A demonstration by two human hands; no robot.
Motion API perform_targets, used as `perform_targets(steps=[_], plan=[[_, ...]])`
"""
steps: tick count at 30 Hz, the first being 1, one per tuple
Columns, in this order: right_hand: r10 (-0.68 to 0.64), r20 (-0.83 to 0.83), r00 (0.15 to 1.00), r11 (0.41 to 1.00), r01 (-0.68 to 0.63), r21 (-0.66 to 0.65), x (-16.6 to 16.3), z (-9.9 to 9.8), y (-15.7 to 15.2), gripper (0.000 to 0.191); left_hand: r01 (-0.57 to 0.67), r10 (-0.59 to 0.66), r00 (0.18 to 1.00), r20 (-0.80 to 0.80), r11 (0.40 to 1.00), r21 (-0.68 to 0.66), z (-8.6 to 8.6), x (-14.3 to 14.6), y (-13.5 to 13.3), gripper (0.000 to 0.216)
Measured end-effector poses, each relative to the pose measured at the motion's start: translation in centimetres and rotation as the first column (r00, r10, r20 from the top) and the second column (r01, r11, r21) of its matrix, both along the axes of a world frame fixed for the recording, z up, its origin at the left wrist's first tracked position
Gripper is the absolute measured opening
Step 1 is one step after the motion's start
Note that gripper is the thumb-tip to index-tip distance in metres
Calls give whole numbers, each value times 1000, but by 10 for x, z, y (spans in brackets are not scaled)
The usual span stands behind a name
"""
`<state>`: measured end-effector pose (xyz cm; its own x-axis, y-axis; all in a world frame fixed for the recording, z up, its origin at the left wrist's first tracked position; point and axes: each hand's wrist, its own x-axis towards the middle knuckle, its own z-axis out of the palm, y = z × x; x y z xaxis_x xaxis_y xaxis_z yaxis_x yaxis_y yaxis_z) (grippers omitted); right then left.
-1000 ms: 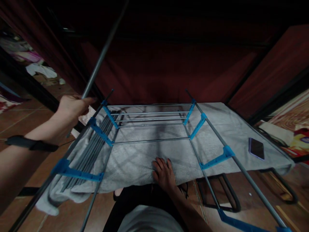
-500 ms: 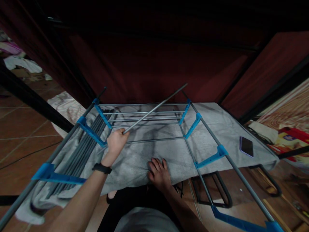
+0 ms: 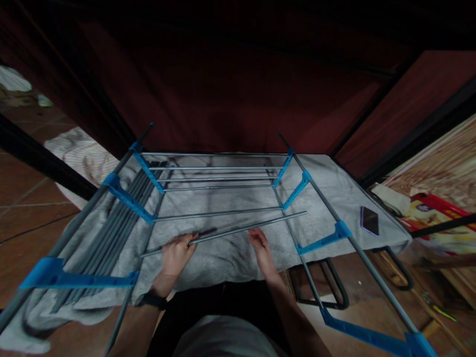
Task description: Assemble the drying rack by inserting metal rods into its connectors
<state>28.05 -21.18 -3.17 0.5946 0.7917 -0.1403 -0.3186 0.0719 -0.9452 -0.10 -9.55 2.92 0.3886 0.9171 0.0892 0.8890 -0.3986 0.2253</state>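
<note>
A loose grey metal rod (image 3: 223,234) is gripped near its left part by my left hand (image 3: 177,255), which wears a dark wristband. The rod lies nearly level, its right end crossing over the right side of a drying rack frame. My right hand (image 3: 261,248) is just below the rod's middle, fingers partly stretched and close to it; whether they touch cannot be made out. The rack has grey side tubes (image 3: 327,206) with blue plastic brackets (image 3: 130,198). Several crossbars (image 3: 211,167) span its far brackets. At the left lies a bundle of similar rods (image 3: 107,238).
A grey cloth (image 3: 323,173) covers the surface beneath the rack. A phone (image 3: 369,220) lies on it at the right. Dark red panels (image 3: 230,99) stand behind. A red and yellow package (image 3: 435,213) is at far right, and black metal bars (image 3: 340,287) show below the cloth's edge.
The rod has swung from a steep slant to almost level and come nearer to me. My right hand has lifted from the cloth and moved right, up to the rod. The view has shifted slightly.
</note>
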Motion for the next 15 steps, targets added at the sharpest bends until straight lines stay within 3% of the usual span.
perform_targets(steps=[7, 15], plan=[[-2, -363, 932, 995, 36, 88, 34, 19, -4, 35, 120, -119, 991, -65, 993, 15, -15, -8, 4, 28], [-139, -315, 939, 990, 140, -18, 62, 3, -8, 28, 200, -203, 979, 24, 975, 93, -30, -22, 6, 27]])
